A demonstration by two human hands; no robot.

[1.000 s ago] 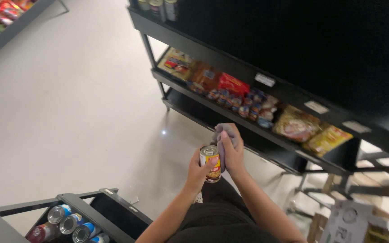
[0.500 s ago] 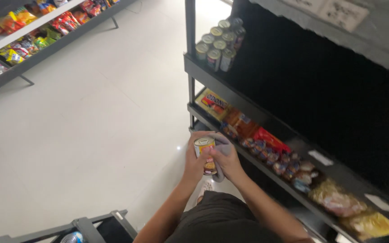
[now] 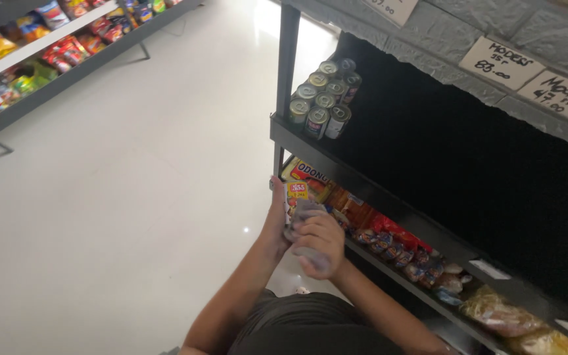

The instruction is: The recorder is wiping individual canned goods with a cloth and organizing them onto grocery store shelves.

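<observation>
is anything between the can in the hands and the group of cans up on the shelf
Nothing visible blocks it. The can sits in the left hand, with the right hand pressing a grey cloth on it. The shelf's front edge lies between it and the shelved cans, with open air in front.

A black shelf crosses the right of the frame. Silver-topped cans cluster at its upper left end. Snack packets line the lower tier.

shelf edge blocks ahead | cans fill corner | right open
</observation>
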